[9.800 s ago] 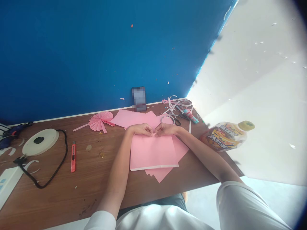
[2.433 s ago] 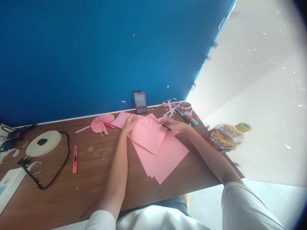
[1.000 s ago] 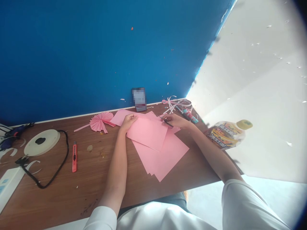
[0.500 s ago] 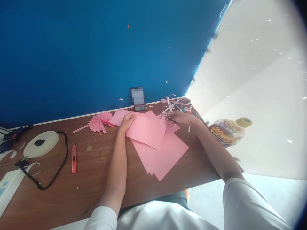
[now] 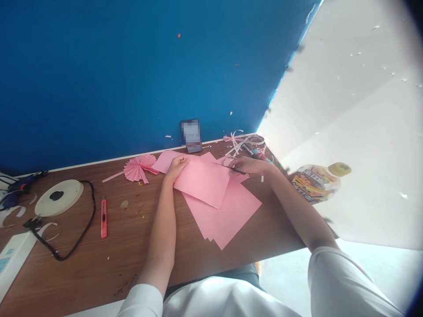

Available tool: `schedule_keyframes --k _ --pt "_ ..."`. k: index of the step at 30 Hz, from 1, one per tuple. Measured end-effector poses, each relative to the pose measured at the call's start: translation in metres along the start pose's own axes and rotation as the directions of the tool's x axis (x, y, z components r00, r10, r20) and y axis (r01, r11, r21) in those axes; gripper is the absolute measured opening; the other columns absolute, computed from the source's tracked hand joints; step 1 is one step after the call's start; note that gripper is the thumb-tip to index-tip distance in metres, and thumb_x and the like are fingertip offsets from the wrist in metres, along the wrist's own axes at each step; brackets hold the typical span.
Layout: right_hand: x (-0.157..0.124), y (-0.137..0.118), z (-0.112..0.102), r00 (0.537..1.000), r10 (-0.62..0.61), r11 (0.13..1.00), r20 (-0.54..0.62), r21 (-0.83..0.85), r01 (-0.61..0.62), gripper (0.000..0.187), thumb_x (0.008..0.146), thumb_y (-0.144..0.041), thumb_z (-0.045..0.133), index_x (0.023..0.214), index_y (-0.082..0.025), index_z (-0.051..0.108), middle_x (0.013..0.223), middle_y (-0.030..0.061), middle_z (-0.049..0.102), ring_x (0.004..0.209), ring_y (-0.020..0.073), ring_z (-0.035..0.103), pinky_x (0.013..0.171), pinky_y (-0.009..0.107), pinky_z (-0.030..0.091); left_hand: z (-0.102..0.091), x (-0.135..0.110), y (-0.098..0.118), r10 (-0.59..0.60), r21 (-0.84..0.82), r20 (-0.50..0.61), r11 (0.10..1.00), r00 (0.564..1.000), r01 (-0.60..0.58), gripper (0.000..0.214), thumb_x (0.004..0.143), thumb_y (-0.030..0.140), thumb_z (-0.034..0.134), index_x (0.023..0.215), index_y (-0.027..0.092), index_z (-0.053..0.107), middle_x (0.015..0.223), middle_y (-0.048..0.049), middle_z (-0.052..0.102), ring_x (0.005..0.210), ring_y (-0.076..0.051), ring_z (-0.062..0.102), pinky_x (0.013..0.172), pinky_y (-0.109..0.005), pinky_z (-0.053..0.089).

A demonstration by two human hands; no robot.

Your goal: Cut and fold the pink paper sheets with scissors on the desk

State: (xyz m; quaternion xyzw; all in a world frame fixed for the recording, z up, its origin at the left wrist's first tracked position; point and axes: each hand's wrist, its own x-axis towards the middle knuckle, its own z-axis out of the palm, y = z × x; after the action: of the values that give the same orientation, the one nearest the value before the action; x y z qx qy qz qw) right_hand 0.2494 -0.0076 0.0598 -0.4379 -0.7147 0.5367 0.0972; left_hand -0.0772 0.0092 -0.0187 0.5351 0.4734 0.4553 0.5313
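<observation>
My left hand (image 5: 176,165) pinches the far left corner of a folded pink paper sheet (image 5: 203,181) and holds it a little off the stack. My right hand (image 5: 253,166) grips dark scissors (image 5: 235,169), whose blades point left at the sheet's far right edge. Under the sheet lies a stack of pink paper (image 5: 228,213) on the brown wooden table (image 5: 132,246).
A pink pleated paper fan (image 5: 139,168) lies left of my left hand. Further left are an orange box cutter (image 5: 103,216), a white tape roll (image 5: 58,197) and a black cable (image 5: 81,229). A phone (image 5: 191,135) leans on the blue wall. Paper strips (image 5: 243,143) and a bottle (image 5: 315,180) are at right.
Ten seconds ago both hands were creasing the sheet flat. Now my left hand lifts it and my right hand holds scissors, which moved slightly back toward the sheet's edge in the last half second.
</observation>
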Motion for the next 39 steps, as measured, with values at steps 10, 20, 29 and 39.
schedule_keyframes --k 10,20,29,39 --pt "0.004 -0.010 0.015 0.995 -0.083 0.996 -0.051 -0.047 0.081 0.020 0.069 -0.037 0.069 0.077 -0.019 0.067 0.074 -0.0009 0.052 0.060 0.0087 0.041 0.056 0.024 0.032 -0.002 -0.001 -0.001 -0.002 -0.010 0.028 1.000 1.000 0.003 0.036 0.072 0.045 0.069 0.074 0.016 0.047 0.069 0.0011 0.053 0.061 -0.011 0.051 0.053 -0.021 0.038" --pt "0.007 -0.001 0.015 0.995 -0.097 0.995 0.020 -0.035 0.097 0.021 0.070 -0.036 0.068 0.079 -0.018 0.070 0.060 -0.0031 0.048 0.051 0.0083 0.038 0.052 0.025 0.031 -0.004 0.000 -0.005 -0.005 -0.019 0.043 1.000 0.999 0.006 0.034 0.072 0.044 0.069 0.078 0.016 0.051 0.072 -0.0001 0.054 0.061 -0.011 0.051 0.053 -0.022 0.039" --pt "0.008 0.000 0.016 0.995 -0.102 0.994 0.019 -0.042 0.103 0.021 0.071 -0.037 0.067 0.080 -0.018 0.071 0.060 -0.0029 0.048 0.051 0.0076 0.036 0.052 0.024 0.030 -0.003 -0.001 -0.003 -0.005 -0.013 0.042 1.000 0.999 0.005 0.036 0.071 0.046 0.069 0.076 0.016 0.048 0.069 0.0013 0.051 0.059 -0.010 0.049 0.051 -0.021 0.038" --pt "0.009 0.000 0.016 0.995 -0.097 0.993 0.001 -0.061 0.097 0.025 0.070 -0.040 0.069 0.077 -0.017 0.070 0.061 -0.0015 0.049 0.054 0.0085 0.037 0.054 0.025 0.033 -0.004 -0.001 -0.002 -0.015 -0.024 0.036 1.000 0.999 0.016 0.038 0.070 0.046 0.070 0.073 0.016 0.047 0.068 0.0018 0.050 0.058 -0.010 0.048 0.051 -0.021 0.037"
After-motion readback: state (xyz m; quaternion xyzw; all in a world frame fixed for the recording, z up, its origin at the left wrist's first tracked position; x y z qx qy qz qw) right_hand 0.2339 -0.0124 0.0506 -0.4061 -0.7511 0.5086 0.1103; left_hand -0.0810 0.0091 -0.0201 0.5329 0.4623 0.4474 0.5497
